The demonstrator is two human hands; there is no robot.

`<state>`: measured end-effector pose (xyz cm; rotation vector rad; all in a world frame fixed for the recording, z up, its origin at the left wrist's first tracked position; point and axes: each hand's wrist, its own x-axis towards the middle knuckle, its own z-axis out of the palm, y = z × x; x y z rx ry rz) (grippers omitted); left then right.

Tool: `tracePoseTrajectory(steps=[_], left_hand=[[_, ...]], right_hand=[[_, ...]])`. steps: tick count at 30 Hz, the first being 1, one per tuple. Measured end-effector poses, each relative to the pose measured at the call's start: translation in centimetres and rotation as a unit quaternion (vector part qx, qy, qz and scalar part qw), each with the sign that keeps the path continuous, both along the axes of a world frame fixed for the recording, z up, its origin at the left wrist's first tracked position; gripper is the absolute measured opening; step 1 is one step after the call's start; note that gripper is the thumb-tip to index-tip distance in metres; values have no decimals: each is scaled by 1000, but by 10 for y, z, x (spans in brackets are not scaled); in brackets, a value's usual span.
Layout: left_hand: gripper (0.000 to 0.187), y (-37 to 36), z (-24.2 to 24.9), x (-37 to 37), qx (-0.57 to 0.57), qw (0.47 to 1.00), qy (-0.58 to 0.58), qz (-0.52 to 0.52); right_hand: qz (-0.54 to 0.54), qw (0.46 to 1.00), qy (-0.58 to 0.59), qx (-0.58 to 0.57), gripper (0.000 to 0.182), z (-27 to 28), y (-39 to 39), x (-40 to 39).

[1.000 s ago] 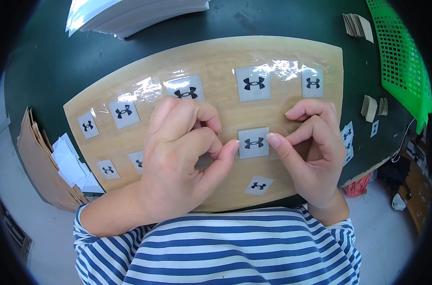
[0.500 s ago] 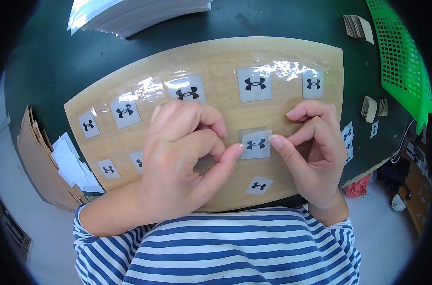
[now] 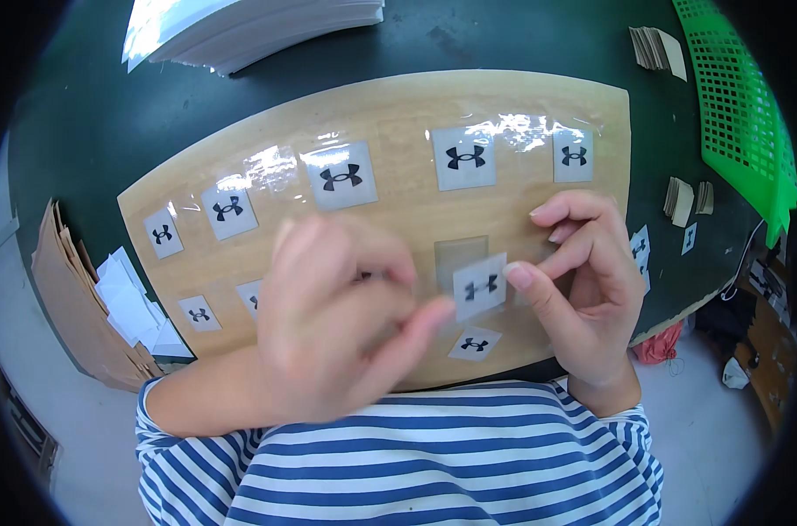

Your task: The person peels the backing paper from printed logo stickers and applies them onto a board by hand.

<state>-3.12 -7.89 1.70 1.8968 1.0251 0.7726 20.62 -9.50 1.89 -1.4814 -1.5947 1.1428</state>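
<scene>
A small whitish logo label (image 3: pixel 480 287) with a dark emblem hangs tilted between my two hands, blurred by motion. My right hand (image 3: pixel 583 280) pinches its upper right corner between thumb and index finger, the other fingers loosely curled. My left hand (image 3: pixel 337 324), smeared by movement, is closed with thumb and index fingertip at the label's left edge. Just behind the label, a greyish square patch (image 3: pixel 460 252) shows on the tan board (image 3: pixel 398 105). Below it lies a smaller tilted logo label (image 3: pixel 476 344).
More logo labels, such as a large one (image 3: pixel 464 158), lie along the board under shiny film. A white paper stack (image 3: pixel 267 35) stands at the back. To the right are a green perforated basket (image 3: pixel 745 114) and card bundles (image 3: pixel 657 53); brown paper (image 3: pixel 74 298) lies left.
The label has shifted down and tilted, uncovering the greyish patch behind it. My left hand has moved slightly down, and my right hand keeps its pinch at the label's corner.
</scene>
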Motion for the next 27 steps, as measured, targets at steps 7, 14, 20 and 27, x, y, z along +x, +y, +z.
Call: tracePoseTrajectory(steps=[7,14,20,27], left_hand=[[19,-13,-4,1,-117,989,-89,-13],[18,-14,-2,3,-150,980,-131,-1],[15,-3,-3,-3,-69,994,-84,-32],[14,-8,-4,6,85,980,-163,-80]], right_hand=[[24,999,41,18,22,3,-4,1],[21,998,56,20,22,-1,-5,5],[40,998,2,45,20,6,-5,1],[155,965,-146,150,19,5,-8,-19]])
